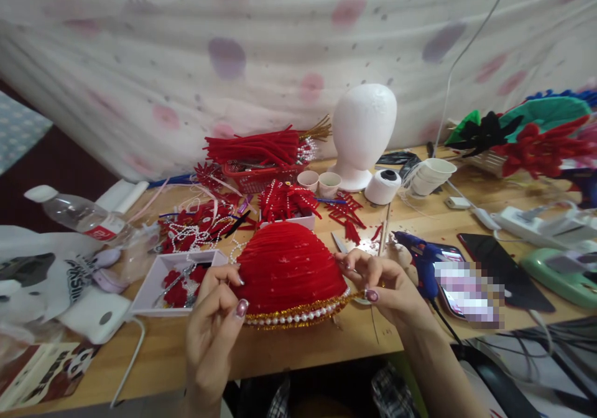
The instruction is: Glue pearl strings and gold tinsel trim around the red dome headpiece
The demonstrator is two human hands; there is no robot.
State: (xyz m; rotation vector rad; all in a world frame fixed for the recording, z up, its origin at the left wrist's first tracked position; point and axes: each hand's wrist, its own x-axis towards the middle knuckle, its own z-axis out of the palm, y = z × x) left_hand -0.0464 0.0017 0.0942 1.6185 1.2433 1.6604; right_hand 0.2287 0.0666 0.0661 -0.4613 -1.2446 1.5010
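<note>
Red cap [289,262] was held at a crowded table [326,348]

The left hand [212,321] gripped the cap's left side; the right hand [387,284] pinched gold trim [280,314] at its right, near the table's front. Behind stood a dummy head [364,125] and a red basket [263,180] before a spotted curtain [280,51]. A bottle [77,211] was at left, a glue gun [414,251] and phone [466,290] at right.

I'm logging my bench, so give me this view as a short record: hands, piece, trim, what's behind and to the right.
Piece: ribbed red cap
Left hand: gripping the cap's left edge
Right hand: pinching a gold strand at the cap's right edge
Trim: gold tinsel and white beads along the lower rim
Behind: white mannequin head
Right: blue glue gun, phone
</note>
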